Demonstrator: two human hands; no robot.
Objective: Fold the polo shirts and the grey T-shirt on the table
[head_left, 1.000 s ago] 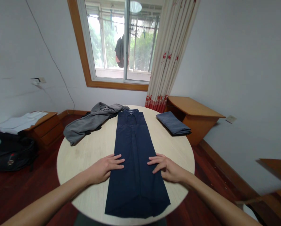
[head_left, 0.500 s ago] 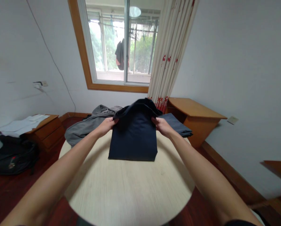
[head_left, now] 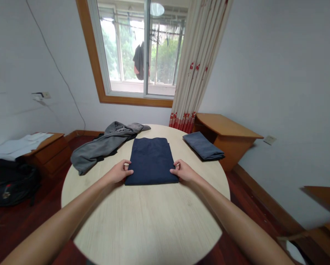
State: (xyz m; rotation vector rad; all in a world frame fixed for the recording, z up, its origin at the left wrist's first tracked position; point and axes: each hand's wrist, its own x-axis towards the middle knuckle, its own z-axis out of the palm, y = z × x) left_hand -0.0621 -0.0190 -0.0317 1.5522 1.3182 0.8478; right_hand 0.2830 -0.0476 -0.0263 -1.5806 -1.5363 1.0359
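A dark navy garment [head_left: 151,160] lies folded into a flat rectangle on the round pale wooden table [head_left: 143,217]. My left hand [head_left: 118,172] rests at its near left corner, fingers curled and pinching the cloth's edge. My right hand [head_left: 182,171] sits at the near right corner, fingers likewise curled onto the fabric's edge. Both forearms stretch across the table toward the garment.
A crumpled grey garment [head_left: 104,144] lies at the table's far left. A folded blue-grey garment [head_left: 203,146] sits at the far right. A wooden side table [head_left: 225,129] stands beyond it, a low cabinet [head_left: 47,149] with white cloth and a black bag [head_left: 9,182] at left.
The long navy garment was lifted from its near end and folded over away from me. It now lies as a short flat rectangle, and my hands have come down to its near corners.
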